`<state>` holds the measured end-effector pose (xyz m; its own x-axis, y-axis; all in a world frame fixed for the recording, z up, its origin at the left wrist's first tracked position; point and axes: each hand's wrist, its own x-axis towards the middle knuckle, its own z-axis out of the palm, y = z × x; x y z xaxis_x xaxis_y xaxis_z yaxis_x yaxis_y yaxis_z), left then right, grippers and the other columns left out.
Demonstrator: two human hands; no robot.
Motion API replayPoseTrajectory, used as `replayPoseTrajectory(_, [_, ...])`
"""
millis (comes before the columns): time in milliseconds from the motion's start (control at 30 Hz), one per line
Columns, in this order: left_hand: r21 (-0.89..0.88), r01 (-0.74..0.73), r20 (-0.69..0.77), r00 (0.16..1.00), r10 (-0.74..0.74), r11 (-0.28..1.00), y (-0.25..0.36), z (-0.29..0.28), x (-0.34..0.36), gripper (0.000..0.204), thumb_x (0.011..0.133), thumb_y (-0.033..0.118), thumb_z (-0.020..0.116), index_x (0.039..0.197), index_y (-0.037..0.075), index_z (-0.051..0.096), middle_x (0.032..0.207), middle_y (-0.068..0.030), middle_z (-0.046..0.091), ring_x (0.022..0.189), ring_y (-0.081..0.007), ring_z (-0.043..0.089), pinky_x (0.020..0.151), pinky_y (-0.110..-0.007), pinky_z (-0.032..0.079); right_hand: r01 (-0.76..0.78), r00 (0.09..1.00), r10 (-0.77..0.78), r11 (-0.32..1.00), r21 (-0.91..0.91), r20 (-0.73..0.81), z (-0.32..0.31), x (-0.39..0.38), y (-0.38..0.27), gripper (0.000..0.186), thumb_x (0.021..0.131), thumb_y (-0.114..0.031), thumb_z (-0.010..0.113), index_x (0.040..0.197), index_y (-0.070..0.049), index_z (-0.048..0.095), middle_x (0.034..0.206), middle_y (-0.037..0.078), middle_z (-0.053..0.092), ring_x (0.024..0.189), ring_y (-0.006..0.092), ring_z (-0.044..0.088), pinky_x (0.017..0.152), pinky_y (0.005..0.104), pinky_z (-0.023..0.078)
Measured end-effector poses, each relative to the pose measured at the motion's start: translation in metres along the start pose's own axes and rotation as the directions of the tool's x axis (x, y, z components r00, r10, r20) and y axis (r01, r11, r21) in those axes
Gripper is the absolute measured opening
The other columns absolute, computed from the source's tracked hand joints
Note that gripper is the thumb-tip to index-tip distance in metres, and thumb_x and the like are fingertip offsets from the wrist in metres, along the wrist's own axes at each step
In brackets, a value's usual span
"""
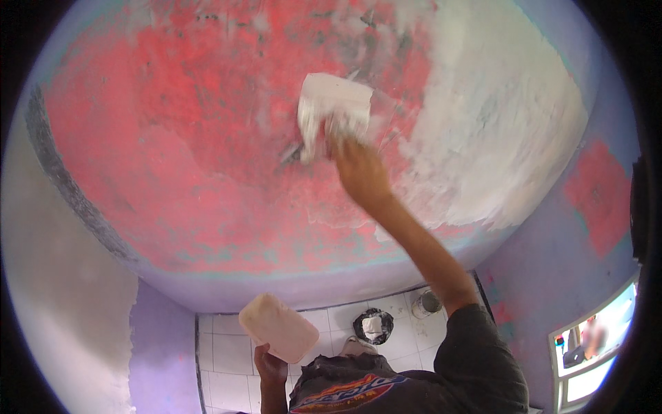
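My right hand (360, 169) is raised against the pink, patchy wall (207, 138), closed on a scraper whose shape is blurred by motion. White filler (324, 93) lies on the wall under and around the tool, and a large whitish coat (496, 131) covers the wall to the right. Low on the left, my left hand (269, 362) grips a pale rectangular board (279, 321) with rounded corners, held away from the wall.
On the tiled floor (224, 362) stand a dark-rimmed container (372, 328) with white material and a bucket (426, 303) near the corner. Side walls (69, 276) flank me. At lower right is a window (558, 372), with blurred shapes seen through it.
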<state>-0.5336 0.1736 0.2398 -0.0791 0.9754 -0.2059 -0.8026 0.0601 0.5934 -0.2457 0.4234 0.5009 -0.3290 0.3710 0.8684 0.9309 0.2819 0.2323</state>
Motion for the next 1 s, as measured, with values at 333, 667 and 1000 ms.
replayPoseTrajectory(333, [0.047, 0.065, 0.024, 0.998, -0.066, 0.997, -0.001, 0.009, 0.015, 0.074, 0.074, 0.030, 0.061, 0.140, 0.005, 0.037, 0.130, -0.0123, 0.052, 0.123, -0.0305, 0.049, 0.101, -0.047, 0.042, -0.022, 0.995, 0.047, 0.963, 0.269, -0.085, -0.003, -0.030, 0.019, 0.041, 0.085, -0.008, 0.052, 0.126, -0.008, 0.057, 0.120, 0.016, 0.062, 0.105, 0.0330, 0.062, 0.091, 0.0429, 0.050])
replayPoseTrajectory(667, [-0.009, 0.088, 0.027, 0.996, -0.088, 0.996, -0.019, 0.000, 0.035, 0.061, 0.079, 0.025, 0.060, 0.134, 0.004, 0.042, 0.122, -0.0118, 0.057, 0.116, -0.0306, 0.056, 0.095, -0.049, 0.049, 0.104, 0.967, -0.133, 0.984, 0.144, 0.215, 0.060, -0.142, 0.003, 0.051, 0.085, -0.012, 0.052, 0.136, -0.008, 0.048, 0.124, 0.013, 0.058, 0.110, 0.0299, 0.059, 0.098, 0.0434, 0.045])
replayPoseTrajectory(1000, [0.025, 0.065, 0.012, 0.998, -0.066, 0.998, -0.012, 0.004, 0.027, 0.068, 0.075, 0.027, 0.060, 0.137, 0.005, 0.041, 0.126, -0.0111, 0.054, 0.121, -0.0299, 0.050, 0.103, -0.047, 0.039, 0.002, 1.000, -0.001, 0.999, 0.048, -0.015, 0.022, 0.031, 0.038, 0.045, 0.085, -0.012, 0.054, 0.130, -0.006, 0.051, 0.112, 0.014, 0.062, 0.097, 0.0288, 0.062, 0.083, 0.0457, 0.049])
